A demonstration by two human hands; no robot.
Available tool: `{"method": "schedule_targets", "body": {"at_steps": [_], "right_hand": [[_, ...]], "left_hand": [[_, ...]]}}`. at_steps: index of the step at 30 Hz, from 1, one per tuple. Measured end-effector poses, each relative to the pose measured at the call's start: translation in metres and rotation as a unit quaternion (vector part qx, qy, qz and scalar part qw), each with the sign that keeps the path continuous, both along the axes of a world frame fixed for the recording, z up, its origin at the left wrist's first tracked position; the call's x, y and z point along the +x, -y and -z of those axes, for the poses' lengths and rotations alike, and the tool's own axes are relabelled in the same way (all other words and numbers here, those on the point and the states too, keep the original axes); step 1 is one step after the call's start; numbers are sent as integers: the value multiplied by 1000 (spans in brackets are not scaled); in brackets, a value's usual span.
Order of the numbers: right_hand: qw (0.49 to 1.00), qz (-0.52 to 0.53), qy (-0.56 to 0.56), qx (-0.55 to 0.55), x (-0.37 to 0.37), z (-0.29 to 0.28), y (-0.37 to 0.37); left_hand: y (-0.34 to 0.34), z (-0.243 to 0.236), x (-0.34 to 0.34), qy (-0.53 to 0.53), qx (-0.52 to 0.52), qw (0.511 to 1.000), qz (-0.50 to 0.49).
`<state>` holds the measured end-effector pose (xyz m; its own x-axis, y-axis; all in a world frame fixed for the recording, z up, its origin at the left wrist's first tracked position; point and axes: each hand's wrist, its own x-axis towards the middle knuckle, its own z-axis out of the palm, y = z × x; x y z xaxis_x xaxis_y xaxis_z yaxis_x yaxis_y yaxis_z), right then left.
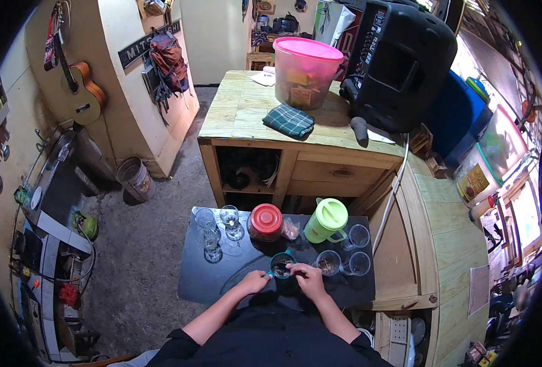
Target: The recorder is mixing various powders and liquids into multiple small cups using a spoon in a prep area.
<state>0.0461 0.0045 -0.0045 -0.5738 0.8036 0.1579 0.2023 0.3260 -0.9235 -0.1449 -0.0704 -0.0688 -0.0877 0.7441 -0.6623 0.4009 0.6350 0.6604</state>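
Note:
My left hand (pixel 255 282) is closed round the handle of a small round teal vessel (pixel 273 259), holding it over the front of the dark table. Dark matter shows inside, and whether it is a cup or a strainer I cannot tell. My right hand (pixel 308 281) has its fingers pinched at the vessel's right rim; what they grip, if anything, is too small to make out. Right of that hand stands a clear glass (pixel 328 263) with brownish bits in it. Behind the vessel are a red-lidded jar (pixel 265 222), a small plastic bag (pixel 290 229) and a lime green pitcher (pixel 326 221).
Several clear glasses (pixel 233 229) stand at the table's (pixel 192 278) left; two more (pixel 359 263) are at the right edge. A wooden counter (pixel 237 110) beyond carries a pink-lidded tub (pixel 307 76), a folded plaid cloth (pixel 288 120), a microphone (pixel 359 130) and a black loudspeaker (pixel 399 67).

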Motion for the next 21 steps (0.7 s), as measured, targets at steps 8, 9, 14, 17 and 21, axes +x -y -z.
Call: {"method": "schedule_targets", "body": {"at_steps": [8, 9, 14, 17, 21], "right_hand": [[989, -112, 11, 97, 11, 3, -13], [989, -114, 13, 92, 14, 3, -12], [991, -92, -8, 100, 14, 0, -8], [994, -90, 3, 64, 17, 7, -2], [996, -68, -3, 63, 17, 10, 1]], "left_hand": [[1, 1, 1, -6, 27, 1000, 3], [2, 2, 0, -6, 28, 1000, 1], [1, -3, 0, 6, 15, 1000, -2], [1, -3, 0, -7, 23, 1000, 9], [1, 0, -1, -25, 30, 999, 24]]}}
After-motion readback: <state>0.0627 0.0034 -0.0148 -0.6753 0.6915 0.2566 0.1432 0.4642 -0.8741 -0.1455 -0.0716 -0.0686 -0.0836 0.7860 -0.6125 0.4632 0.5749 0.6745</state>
